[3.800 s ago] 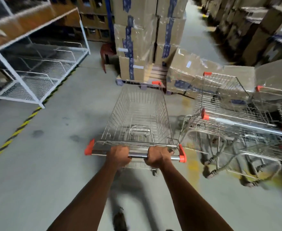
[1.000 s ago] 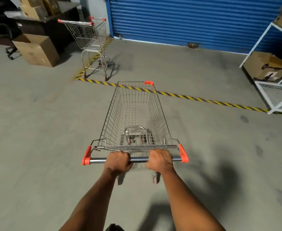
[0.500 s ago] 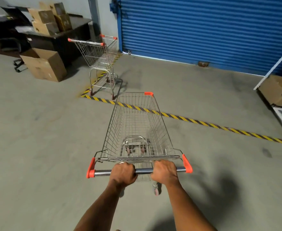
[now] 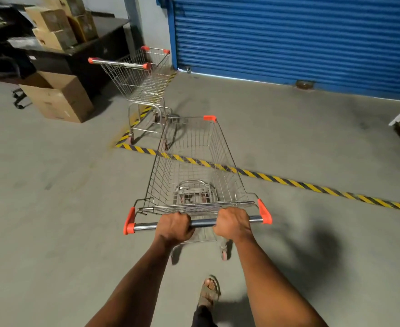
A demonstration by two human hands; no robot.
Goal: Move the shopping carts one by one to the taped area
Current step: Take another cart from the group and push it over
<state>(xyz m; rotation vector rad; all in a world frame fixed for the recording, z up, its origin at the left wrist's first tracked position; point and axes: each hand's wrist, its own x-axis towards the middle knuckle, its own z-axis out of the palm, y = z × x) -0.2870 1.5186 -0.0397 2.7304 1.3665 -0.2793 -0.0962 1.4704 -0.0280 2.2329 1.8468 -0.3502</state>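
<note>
Head view, from left to right: cardboard boxes stand by a dark desk, then a second cart is parked at the corner of the striped tape. On the handle bar, the left hand and the right hand both grip with fingers curled around it. The pushed cart has its front basket over the tape line, before the blue shutter

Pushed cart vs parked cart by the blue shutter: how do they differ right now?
The pushed wire shopping cart has both hands, left and right, in a grip on its handle bar; the parked wire shopping cart stands unheld. The pushed cart straddles the yellow-black floor tape; the parked one sits beyond it. Both are empty, with orange corner caps.
</note>
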